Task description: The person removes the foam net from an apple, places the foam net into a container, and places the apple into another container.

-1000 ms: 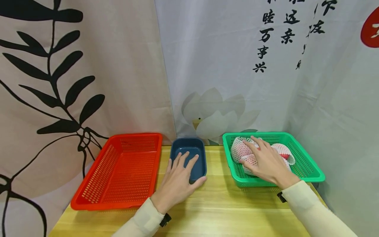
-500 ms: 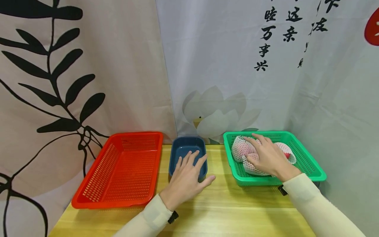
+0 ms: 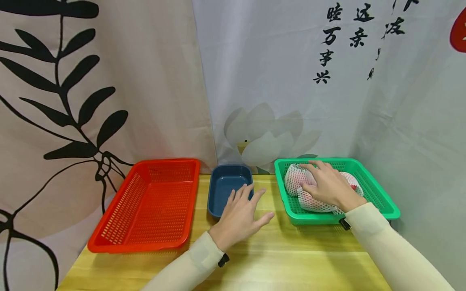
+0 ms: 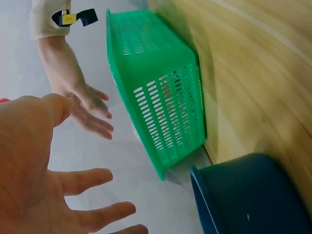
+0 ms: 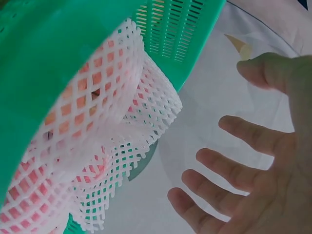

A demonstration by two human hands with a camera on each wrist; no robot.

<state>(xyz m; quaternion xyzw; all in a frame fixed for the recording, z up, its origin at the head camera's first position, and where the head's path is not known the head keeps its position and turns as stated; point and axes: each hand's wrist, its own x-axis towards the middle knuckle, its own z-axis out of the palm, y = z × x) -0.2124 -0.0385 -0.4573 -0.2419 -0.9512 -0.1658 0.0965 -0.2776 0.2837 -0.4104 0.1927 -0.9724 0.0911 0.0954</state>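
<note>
Head view has the net-wrapped pink items (image 3: 312,203) inside the green basket (image 3: 380,193), below and slightly left of the right hand (image 3: 329,188), much the nearer one, its fingers spread and gripping nothing (the right wrist view shows a gap between fingertips and wrapping). They look rounded, without a clear long axis, while the left hand (image 3: 238,218), likewise spread and holding nothing, hangs over the counter (image 3: 280,258) left of the basket, by the blue dish (image 3: 228,182).
</note>
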